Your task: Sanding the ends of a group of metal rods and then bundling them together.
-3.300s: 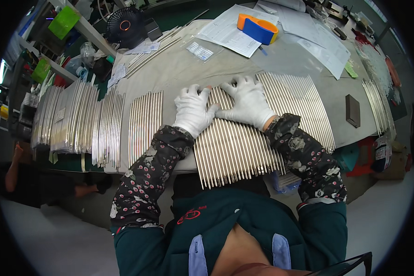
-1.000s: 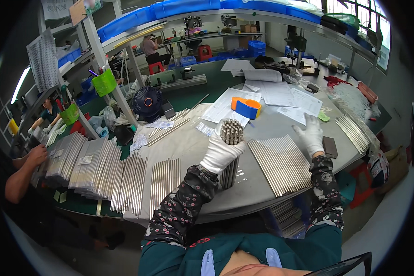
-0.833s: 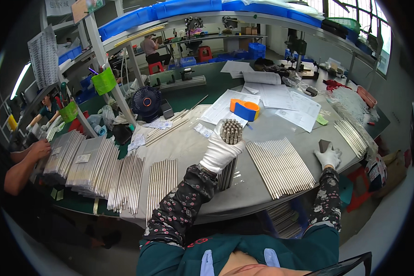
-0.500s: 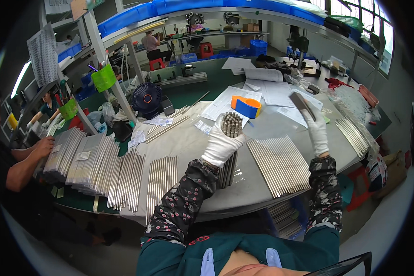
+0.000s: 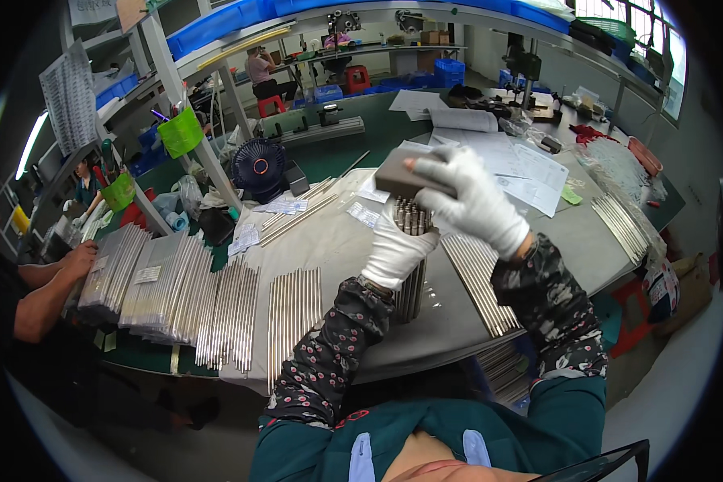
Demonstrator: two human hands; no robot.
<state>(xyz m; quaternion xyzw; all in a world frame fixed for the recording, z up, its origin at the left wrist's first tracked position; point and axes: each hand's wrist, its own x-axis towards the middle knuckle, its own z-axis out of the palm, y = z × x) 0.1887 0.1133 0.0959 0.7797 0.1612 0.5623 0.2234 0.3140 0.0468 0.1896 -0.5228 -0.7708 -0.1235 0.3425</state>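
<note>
At the centre of the grey worktop [image 5: 353, 241], the left hand [image 5: 395, 249], gloved in white, is clenched around a bundle of thin metal rods [image 5: 410, 265] held upright, its lower end resting on the worktop surface. The right hand [image 5: 470, 197], also gloved, grasps a flat grey block [image 5: 402, 175] and holds it level just over the rod tops, touching or nearly touching them; which cannot be told. To do this step well, keep the bundle vertical and the left grip firm but not crushing, so that individual rods can slide lengthwise. Bring the block down flat, not tilted, so every protruding end is met evenly and the tips come flush. Keep the bundle's foot seated squarely on the worktop. Loose rods [image 5: 293, 309] lie in flat rows left of the bundle and further rods [image 5: 478, 273] to its right; keep both clear of the bundle's foot. Papers [image 5: 506, 161] lie behind, and another person's hand [image 5: 80, 259] rests on stacked rods [image 5: 149, 273] at far left.
</note>
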